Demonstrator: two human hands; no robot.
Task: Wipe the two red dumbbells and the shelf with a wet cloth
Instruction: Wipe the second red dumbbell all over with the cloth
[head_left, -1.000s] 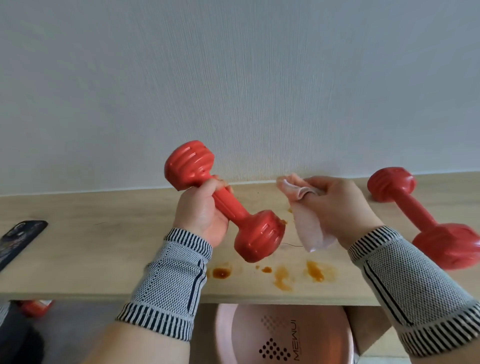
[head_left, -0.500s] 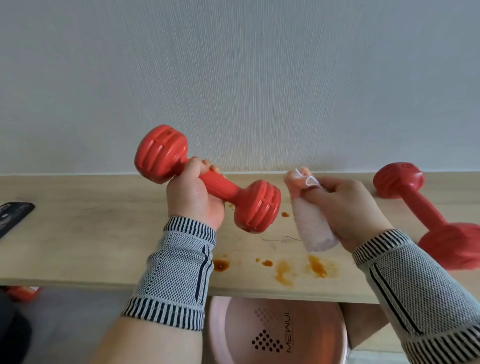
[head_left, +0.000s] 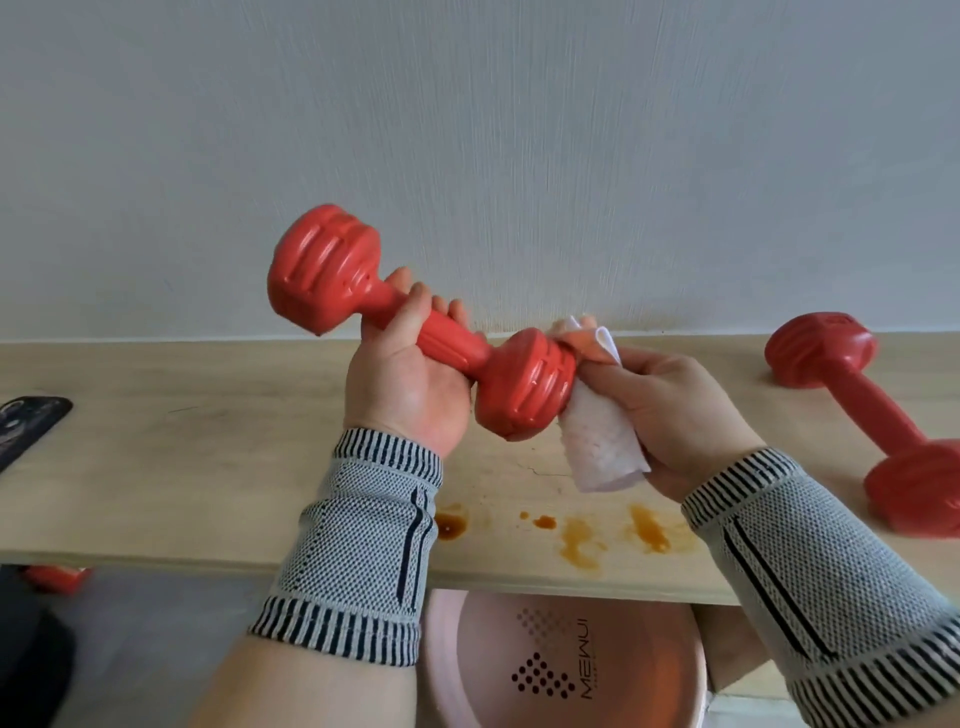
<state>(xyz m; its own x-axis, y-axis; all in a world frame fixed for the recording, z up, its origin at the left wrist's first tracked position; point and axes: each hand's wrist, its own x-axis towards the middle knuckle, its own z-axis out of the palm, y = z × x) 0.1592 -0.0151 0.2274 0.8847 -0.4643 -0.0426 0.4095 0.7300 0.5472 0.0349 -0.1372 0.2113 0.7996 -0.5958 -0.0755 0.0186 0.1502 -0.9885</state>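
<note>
Red dumbbells, two. Held dumbbell above the shelf, long axis tilted, upper-left to lower-right; left hand fingers curled round its bar. Right hand fingers pinch one white cloth against its lower head. Second dumbbell lies on the shelf's right end.

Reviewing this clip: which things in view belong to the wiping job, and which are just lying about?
Part of the job:
held dumbbell, in left hand
wet cloth, in right hand
second dumbbell
shelf, with brown stains

Lying about:
dark phone
pink basin below
</note>
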